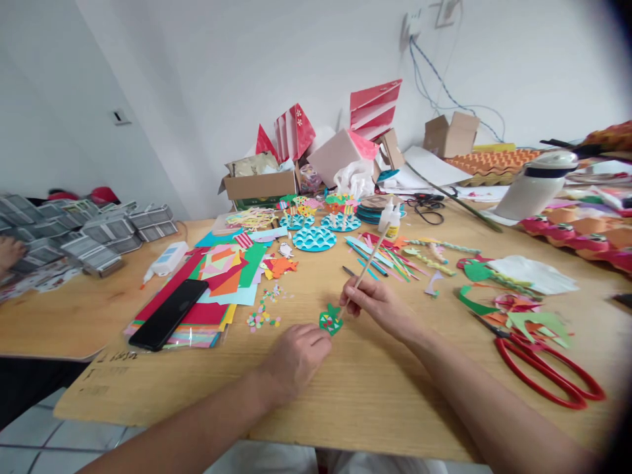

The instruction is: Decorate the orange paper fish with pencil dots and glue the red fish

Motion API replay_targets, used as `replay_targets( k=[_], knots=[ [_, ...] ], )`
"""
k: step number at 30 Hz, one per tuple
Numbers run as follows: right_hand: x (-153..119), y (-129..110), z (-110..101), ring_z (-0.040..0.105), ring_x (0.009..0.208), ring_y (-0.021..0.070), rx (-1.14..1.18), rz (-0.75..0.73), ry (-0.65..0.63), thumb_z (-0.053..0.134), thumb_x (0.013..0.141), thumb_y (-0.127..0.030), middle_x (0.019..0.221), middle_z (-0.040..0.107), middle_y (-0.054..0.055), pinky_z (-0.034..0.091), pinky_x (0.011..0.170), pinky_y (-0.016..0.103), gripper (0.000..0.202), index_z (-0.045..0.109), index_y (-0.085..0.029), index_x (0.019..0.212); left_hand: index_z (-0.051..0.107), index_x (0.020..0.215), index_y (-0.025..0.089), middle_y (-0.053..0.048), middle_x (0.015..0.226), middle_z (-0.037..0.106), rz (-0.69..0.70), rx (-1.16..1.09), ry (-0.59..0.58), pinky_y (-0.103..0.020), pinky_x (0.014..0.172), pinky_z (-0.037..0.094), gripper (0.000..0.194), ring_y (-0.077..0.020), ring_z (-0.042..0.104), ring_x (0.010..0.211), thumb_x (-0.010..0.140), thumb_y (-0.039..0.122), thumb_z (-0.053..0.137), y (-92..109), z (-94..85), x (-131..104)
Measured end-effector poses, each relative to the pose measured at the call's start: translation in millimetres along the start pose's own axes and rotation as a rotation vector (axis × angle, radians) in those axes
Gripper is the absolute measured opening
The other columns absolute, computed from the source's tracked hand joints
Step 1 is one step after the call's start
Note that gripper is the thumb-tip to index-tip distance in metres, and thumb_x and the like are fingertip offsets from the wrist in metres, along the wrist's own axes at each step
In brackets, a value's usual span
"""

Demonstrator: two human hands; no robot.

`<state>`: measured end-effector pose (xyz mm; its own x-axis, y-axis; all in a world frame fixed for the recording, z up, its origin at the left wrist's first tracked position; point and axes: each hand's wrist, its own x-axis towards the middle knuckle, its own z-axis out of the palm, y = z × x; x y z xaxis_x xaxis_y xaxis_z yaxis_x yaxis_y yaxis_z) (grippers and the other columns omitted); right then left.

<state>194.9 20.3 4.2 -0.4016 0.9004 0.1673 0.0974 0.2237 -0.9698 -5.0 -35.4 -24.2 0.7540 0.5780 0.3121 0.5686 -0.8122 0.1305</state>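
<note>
A small green paper fish [330, 321] with white, red and yellow bits on it lies on the table in front of me. My left hand [299, 355] rests at its lower left, fingers curled together and holding its edge. In my right hand [370, 303] is a thin wooden stick [371, 260], pinched between thumb and fingers and slanting up to the right. Its lower tip reaches the fish's right edge; whether it touches cannot be told. Left of the fish lie small coloured paper dots [261, 319], with an orange paper fish [281, 266] behind them.
A black phone [169, 315] lies on coloured paper sheets [230, 270] at left, near a glue gun [165, 260]. Red-handled scissors [540, 362] and paper scraps are at right. Behind are blue wavy discs [315, 239], glue bottles [392, 220] and paper strips. Another person's hand [10, 253] shows far left.
</note>
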Motion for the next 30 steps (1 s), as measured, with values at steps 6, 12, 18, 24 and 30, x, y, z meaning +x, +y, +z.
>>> replay_targets(
  k=[6, 12, 18, 24, 30],
  knots=[
    [-1.5, -1.1, 5.9, 0.046, 0.051, 0.0095, -0.08, -0.001, -0.094, 0.048, 0.077, -0.054, 0.056, 0.051, -0.003, 0.039, 0.051, 0.024, 0.038, 0.053, -0.018, 0.066, 0.052, 0.085, 0.015, -0.004, 0.096, 0.06, 0.0, 0.001, -0.014, -0.031, 0.085, 0.043, 0.011, -0.0175, 0.053, 0.095, 0.087, 0.009, 0.043, -2.0, 3.3, -0.8],
    [-0.3, 0.8, -0.3, 0.05, 0.053, 0.0096, 0.009, 0.005, -0.025, 0.051, 0.075, -0.056, 0.061, 0.053, -0.001, 0.041, 0.052, 0.024, 0.039, 0.054, -0.017, 0.069, 0.052, 0.085, 0.015, -0.004, 0.094, 0.06, -0.004, 0.016, -0.019, -0.031, 0.084, 0.043, 0.011, -0.0171, 0.053, 0.093, 0.087, 0.01, 0.043, -1.5, 2.1, -0.4],
    [-1.1, -0.6, 2.7, 0.049, 0.053, 0.0098, -0.007, 0.014, -0.064, 0.049, 0.075, -0.057, 0.059, 0.052, -0.001, 0.041, 0.053, 0.024, 0.04, 0.053, -0.017, 0.069, 0.052, 0.083, 0.015, -0.004, 0.093, 0.06, -0.006, 0.016, -0.028, -0.03, 0.084, 0.043, 0.01, -0.0167, 0.053, 0.092, 0.086, 0.009, 0.044, 0.5, -0.8, -0.1],
    [-1.4, -2.0, 3.3, 0.048, 0.054, 0.01, -0.081, 0.021, -0.101, 0.048, 0.076, -0.057, 0.059, 0.051, -0.002, 0.04, 0.054, 0.025, 0.041, 0.052, -0.017, 0.068, 0.052, 0.085, 0.014, -0.004, 0.093, 0.059, -0.008, 0.011, -0.031, -0.03, 0.085, 0.042, 0.008, -0.017, 0.052, 0.092, 0.086, 0.01, 0.045, -0.4, 1.0, -0.5],
    [-1.7, -1.5, 0.7, 0.05, 0.056, 0.0097, -0.009, 0.011, -0.065, 0.049, 0.075, -0.057, 0.064, 0.054, -0.001, 0.042, 0.054, 0.024, 0.04, 0.052, -0.017, 0.071, 0.052, 0.086, 0.015, -0.004, 0.095, 0.06, -0.015, 0.005, -0.016, -0.03, 0.085, 0.042, 0.01, -0.0168, 0.053, 0.094, 0.087, 0.01, 0.044, -1.5, 3.1, -0.8]
  ],
)
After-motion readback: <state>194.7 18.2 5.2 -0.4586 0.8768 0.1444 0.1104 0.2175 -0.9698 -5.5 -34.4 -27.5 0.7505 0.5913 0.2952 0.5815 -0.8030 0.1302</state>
